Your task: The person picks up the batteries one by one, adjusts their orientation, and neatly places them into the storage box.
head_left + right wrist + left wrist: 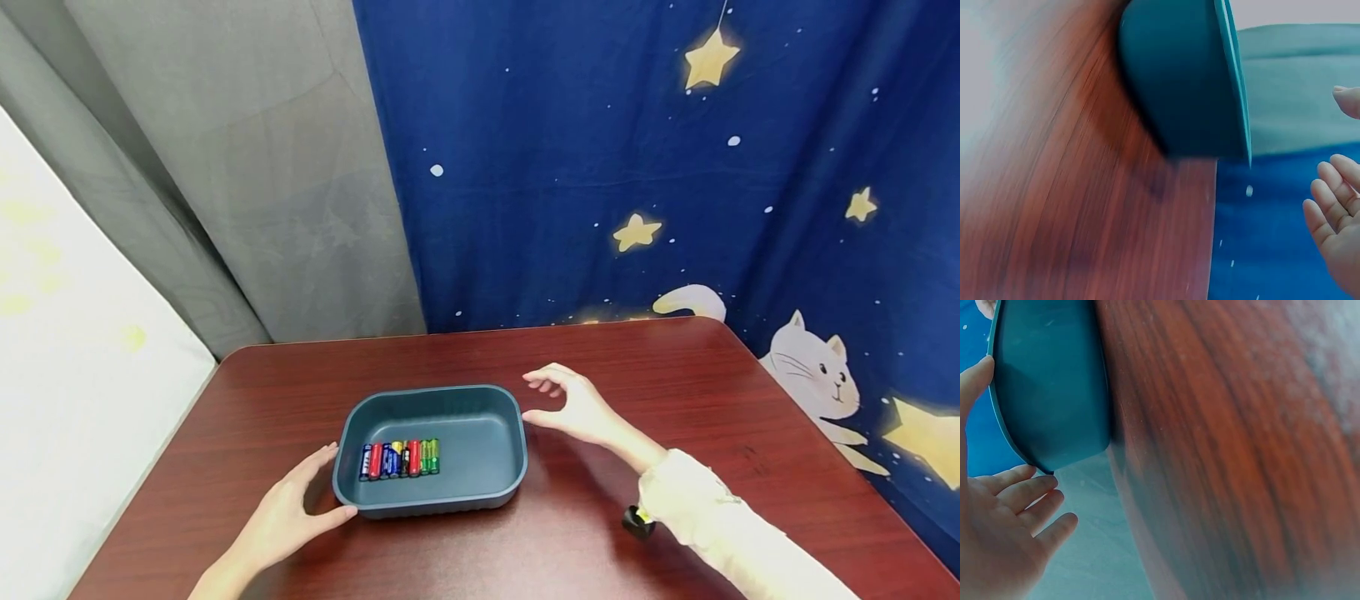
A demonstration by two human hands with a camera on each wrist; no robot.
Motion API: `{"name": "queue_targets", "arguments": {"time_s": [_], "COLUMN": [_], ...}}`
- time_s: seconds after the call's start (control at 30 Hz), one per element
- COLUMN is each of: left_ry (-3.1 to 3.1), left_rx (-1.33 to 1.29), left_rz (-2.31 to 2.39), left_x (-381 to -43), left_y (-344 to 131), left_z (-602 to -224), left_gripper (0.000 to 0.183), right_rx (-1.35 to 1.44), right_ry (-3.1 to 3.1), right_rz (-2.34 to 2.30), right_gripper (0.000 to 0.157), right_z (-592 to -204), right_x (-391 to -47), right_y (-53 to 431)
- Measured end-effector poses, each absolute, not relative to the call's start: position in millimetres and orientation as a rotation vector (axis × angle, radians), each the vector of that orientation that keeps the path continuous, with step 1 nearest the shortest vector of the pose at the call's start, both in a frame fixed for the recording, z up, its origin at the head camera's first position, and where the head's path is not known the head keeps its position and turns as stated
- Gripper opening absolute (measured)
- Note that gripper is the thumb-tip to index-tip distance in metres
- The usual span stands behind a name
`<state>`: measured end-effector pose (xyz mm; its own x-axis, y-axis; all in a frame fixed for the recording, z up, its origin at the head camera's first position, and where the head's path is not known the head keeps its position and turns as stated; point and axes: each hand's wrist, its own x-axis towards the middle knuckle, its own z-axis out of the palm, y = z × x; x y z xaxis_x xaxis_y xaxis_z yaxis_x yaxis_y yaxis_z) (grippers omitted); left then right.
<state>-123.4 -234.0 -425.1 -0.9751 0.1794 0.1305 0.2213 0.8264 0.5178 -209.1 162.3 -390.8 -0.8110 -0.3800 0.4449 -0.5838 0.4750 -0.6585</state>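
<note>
A dark teal rectangular tray [480, 492] with raised walls stands on the table in the head view. Several batteries [400, 459], coloured blue, red, black and green, lie side by side in a row in its left half. At the tray's left end, my left hand [281, 517] spreads thumb and fingers about the near-left corner, the thumb at the rim. In the left wrist view its fingertips [1047, 481] are by the tray's edge. My right hand [573, 408] hovers off the tray's right end, fingers loosely bent and holding nothing; the right wrist view shows a gap between them.
The reddish-brown wooden table [600, 350] has its far edge near a grey curtain [262, 167] and a blue curtain [562, 167] with stars and a cat. A black wrist device [638, 522] is at the right sleeve. White fabric [75, 375] hangs at the left.
</note>
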Motion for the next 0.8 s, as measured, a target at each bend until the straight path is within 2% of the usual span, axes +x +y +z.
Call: {"name": "queue_targets", "arguments": {"time_s": [0.6, 0.8], "left_ry": [-2.946, -2.961], "left_rx": [-0.323, -0.299], "left_rz": [-0.822, -0.803], "left_x": [-123, -124], "left_y": [-235, -242], "left_z": [-424, -423], "left_gripper": [0.09, 0.089], "right_rx": [0.475, 0.405], "right_ry": [-2.562, -2.59], "right_rz": [1.049, 0.935], "right_gripper": [0.038, 0.04], "right_z": [-416, -429], "right_x": [-183, -172], "right_y": [266, 295]}}
